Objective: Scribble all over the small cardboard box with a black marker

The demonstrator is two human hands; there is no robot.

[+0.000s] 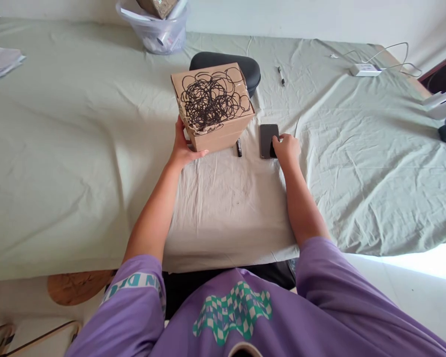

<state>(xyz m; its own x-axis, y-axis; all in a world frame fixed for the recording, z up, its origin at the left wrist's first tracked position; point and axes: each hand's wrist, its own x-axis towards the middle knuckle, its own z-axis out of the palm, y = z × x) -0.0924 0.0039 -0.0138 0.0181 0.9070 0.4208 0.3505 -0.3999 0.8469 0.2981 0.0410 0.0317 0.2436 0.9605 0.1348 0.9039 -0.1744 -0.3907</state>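
My left hand (186, 146) grips the lower left corner of a cardboard box (219, 136), thumb along its front. Looping black scribbles cover the box's top face, and the box looks tilted. On the cloth to its right lies a dark smartphone (268, 141). My right hand (288, 150) has its fingers bent at the phone's right edge, with the thumb over the screen; the fingers beneath are partly hidden. A black marker (239, 148) lies between box and phone, its far end hidden by the box.
Behind the box sits a black hard case (250, 72). A pen (281, 76) lies to the right of the case. At the back stands a clear plastic tub (167, 37) with things in it. A white power strip (365, 70) with cables is at the far right, papers (2, 67) at the left.
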